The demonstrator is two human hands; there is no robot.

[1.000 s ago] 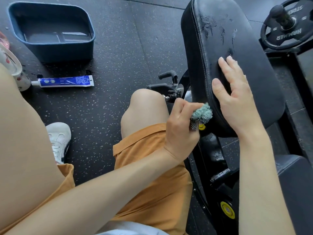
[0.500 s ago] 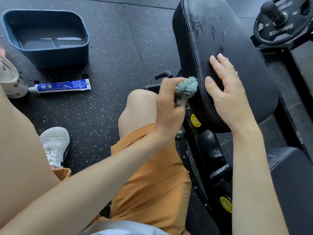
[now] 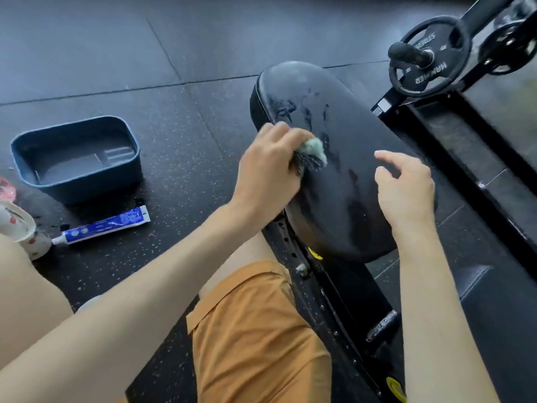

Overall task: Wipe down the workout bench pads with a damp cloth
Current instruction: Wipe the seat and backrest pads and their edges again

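Rubber floor (image 3: pixel 116 68) spreads beyond both hands. Left hand (image 3: pixel 270 167) grips the cloth (image 3: pixel 313 149), pressing it on the pad (image 3: pixel 343 216); right hand (image 3: pixel 406 189), just beside, is loose-fingered and holds nothing.

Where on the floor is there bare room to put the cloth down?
Bare speckled black rubber floor lies between the dark blue plastic tub and the black padded bench pad, and beyond the tub. Crowded at left: tub, blue-and-white tube, floral cup.
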